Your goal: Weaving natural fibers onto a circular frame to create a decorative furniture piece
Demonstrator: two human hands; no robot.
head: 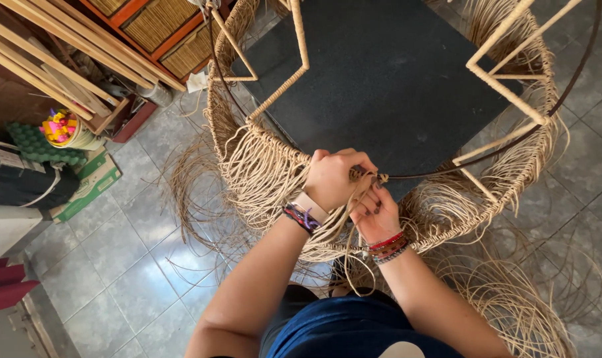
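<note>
Head view: left hand [331,178] and right hand [375,212] both gripping rattan strands [362,179] at frame rim [433,174].

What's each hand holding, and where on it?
Both the left hand and right hand pinch tan rattan strands near their upper ends, right at the dark frame rim where they wrap.

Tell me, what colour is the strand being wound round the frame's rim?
Pale tan strand, clearest in the head view.

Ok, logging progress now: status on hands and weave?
Left hand and right hand both pinching rattan strand at dark frame ring. Loose strands hang around.
</note>
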